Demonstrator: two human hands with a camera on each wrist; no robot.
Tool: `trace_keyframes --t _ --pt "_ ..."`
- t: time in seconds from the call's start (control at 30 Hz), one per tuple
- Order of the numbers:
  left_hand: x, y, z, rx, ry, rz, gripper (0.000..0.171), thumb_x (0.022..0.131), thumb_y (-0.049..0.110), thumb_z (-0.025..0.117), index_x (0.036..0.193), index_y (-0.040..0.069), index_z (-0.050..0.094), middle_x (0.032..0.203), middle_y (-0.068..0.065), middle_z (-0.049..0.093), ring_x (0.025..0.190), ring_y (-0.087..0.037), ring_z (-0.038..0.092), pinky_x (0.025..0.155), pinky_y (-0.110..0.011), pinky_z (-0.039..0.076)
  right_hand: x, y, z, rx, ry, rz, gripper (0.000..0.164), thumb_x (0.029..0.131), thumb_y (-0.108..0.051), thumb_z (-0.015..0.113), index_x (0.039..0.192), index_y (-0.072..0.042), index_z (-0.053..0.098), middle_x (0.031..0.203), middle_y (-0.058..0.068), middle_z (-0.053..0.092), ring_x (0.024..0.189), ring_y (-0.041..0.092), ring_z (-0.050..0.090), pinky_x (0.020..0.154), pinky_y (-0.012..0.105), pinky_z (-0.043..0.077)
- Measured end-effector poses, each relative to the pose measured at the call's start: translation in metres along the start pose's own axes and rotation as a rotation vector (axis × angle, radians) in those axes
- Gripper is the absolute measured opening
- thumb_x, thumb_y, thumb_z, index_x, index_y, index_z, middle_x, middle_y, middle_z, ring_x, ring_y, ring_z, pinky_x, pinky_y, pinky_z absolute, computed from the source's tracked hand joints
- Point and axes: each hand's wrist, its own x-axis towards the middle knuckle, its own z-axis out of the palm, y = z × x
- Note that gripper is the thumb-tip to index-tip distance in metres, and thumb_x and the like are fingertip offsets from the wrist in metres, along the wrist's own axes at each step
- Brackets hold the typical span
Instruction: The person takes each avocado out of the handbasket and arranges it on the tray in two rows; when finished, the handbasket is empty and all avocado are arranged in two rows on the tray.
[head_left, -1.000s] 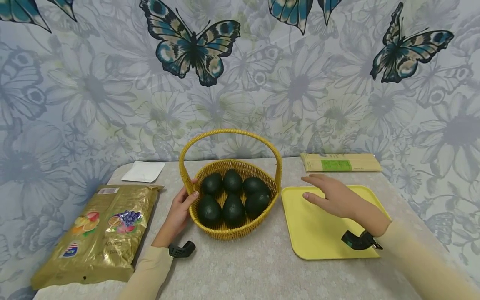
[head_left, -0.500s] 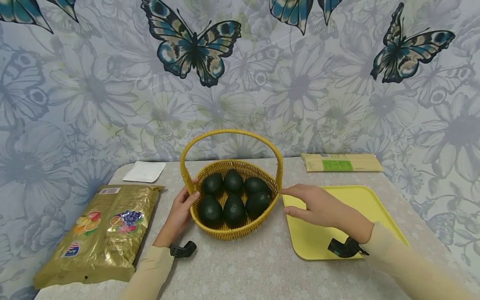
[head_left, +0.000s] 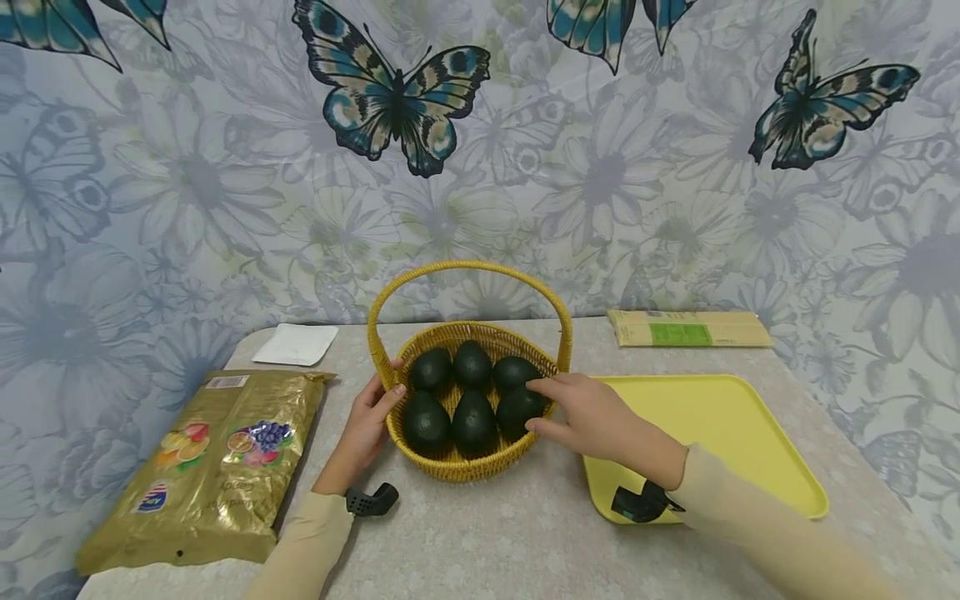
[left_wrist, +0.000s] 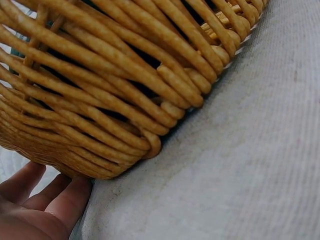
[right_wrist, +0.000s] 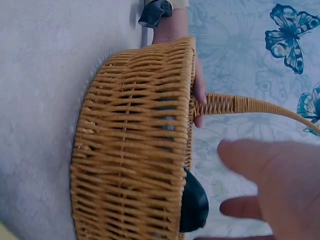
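Table (head_left: 480, 550) with basket (head_left: 463, 472) of avocados (head_left: 474, 425)

A gold candy bag (head_left: 213, 467) lies near a flat white item (head_left: 296, 345), a green-labelled pack (head_left: 690, 329) by the butterfly-patterned backdrop (head_left: 600, 183).

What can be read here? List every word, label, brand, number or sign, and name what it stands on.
"Candy": upside down on the gold bag.
Line of print next to "Candy": too blurred to read in full.
White label on the bag: too small to read.
Flag-like emblem on the bag: any lettering is too small.
Green label and small print on the long pale pack: too blurred.
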Motion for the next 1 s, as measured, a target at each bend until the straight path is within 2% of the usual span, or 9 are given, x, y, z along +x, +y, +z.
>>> trace_keyframes --t 0.2,0.27,0.4,0.5,0.6,0.87,1.0 --pt "0.001 0.000 0.001 0.010 0.009 -0.012 0.052 0.107 0.015 0.050 0.157 0.013 0.035 0.162 -0.015 0.034 0.135 -0.020 0.041 0.096 -0.014 0.047 0.008 -0.009 0.010 -0.046 0.000 0.111 0.051 0.090 -0.034 0.078 0.129 -0.004 0.067 0.098 0.010 0.077 0.086 0.026 0.070 0.081 0.043 0.058" --pt "0.001 -0.001 0.001 0.009 0.009 -0.013 0.052 0.107 0.015 0.050 0.157 0.013 0.035 0.162 -0.014 0.034 0.137 -0.021 0.040 0.096 -0.013 0.047 0.010 -0.013 0.013 -0.077 -0.012 0.154 0.052 0.089 -0.035 0.078 0.130 -0.006 0.067 0.090 0.008 0.077 0.083 0.028 0.068 0.073 0.041 0.057" --pt "0.002 -0.002 0.000 0.000 0.003 -0.012 0.052 0.107 0.016 0.051 0.157 0.014 0.035 0.163 -0.012 0.034 0.141 -0.023 0.038 0.096 -0.013 0.047 0.014 -0.021 0.016 -0.146 -0.009 0.197 0.051 0.088 -0.037 0.079 0.131 -0.011 0.067 0.084 0.006 0.074 0.081 0.030 0.062 0.059 0.035 0.051" --pt "0.002 -0.002 -0.001 -0.005 0.006 -0.011 0.052 0.107 0.015 0.051 0.157 0.014 0.036 0.162 -0.012 0.034 0.142 -0.024 0.037 0.096 -0.013 0.047 0.019 -0.025 0.019 -0.169 0.028 0.172 0.049 0.087 -0.033 0.081 0.129 -0.012 0.068 0.092 0.009 0.075 0.085 0.031 0.063 0.066 0.038 0.053" --pt "0.002 -0.002 -0.001 -0.004 0.008 -0.009 0.052 0.107 0.014 0.050 0.157 0.014 0.036 0.163 -0.011 0.034 0.142 -0.024 0.037 0.095 -0.012 0.047 0.024 -0.028 0.023 -0.135 0.047 0.140 0.048 0.086 -0.027 0.083 0.129 -0.011 0.068 0.101 0.011 0.074 0.089 0.030 0.066 0.076 0.041 0.056" --pt "0.001 -0.002 0.000 0.006 0.009 -0.009 0.053 0.107 0.016 0.050 0.157 0.014 0.035 0.164 -0.013 0.032 0.146 -0.027 0.035 0.096 -0.011 0.047 0.034 -0.025 0.033 0.080 -0.025 0.160 0.055 0.090 -0.019 0.079 0.140 -0.011 0.060 0.124 0.014 0.068 0.105 0.031 0.068 0.085 0.044 0.058" --pt "0.001 -0.003 0.000 0.000 0.010 -0.010 0.052 0.107 0.016 0.051 0.157 0.015 0.036 0.164 -0.011 0.032 0.148 -0.028 0.034 0.096 -0.010 0.046 0.035 -0.020 0.035 0.121 -0.057 0.199 0.057 0.090 -0.023 0.079 0.141 -0.010 0.058 0.133 0.013 0.067 0.112 0.032 0.068 0.090 0.045 0.057"
